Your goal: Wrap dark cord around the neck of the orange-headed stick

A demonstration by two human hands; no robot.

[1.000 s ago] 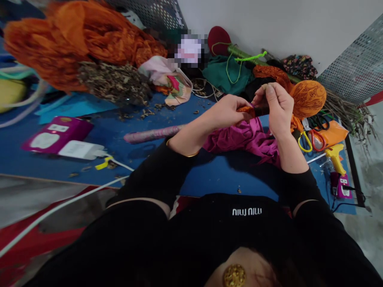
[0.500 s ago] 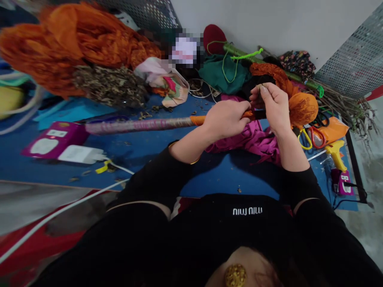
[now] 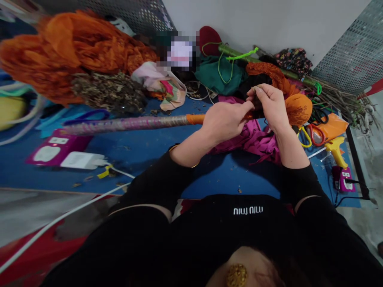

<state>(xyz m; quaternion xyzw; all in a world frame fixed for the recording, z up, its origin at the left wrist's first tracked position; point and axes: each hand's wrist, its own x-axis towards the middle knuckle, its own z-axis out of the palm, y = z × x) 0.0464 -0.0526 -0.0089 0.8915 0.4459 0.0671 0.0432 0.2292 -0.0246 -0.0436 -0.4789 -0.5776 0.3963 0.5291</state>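
Observation:
A long stick (image 3: 140, 122), wrapped in mottled purple and grey with an orange cloth section, lies level across the middle of the view. At its right end sits a round orange cloth bundle (image 3: 299, 108); whether it is fixed to the stick is hidden. My left hand (image 3: 224, 121) is closed round the orange-wrapped part, knuckles up. Just to its right, my right hand (image 3: 269, 104) pinches thumb against fingers over the stick; what lies between them is too small to name. Crumpled magenta cloth (image 3: 254, 139) lies beneath both hands.
Orange fabric (image 3: 68, 56) and dried plant matter (image 3: 110, 91) heap at back left. A purple box (image 3: 60, 147) and white charger (image 3: 83, 159) sit left, a cable trailing off the edge. Scissors (image 3: 317, 133), a yellow glue gun (image 3: 338, 149) and twigs (image 3: 347, 99) are at right.
The stick has swung out from behind my left forearm, its left end now reaching over the purple box. Both hands have shifted slightly left in view, the right still pinching.

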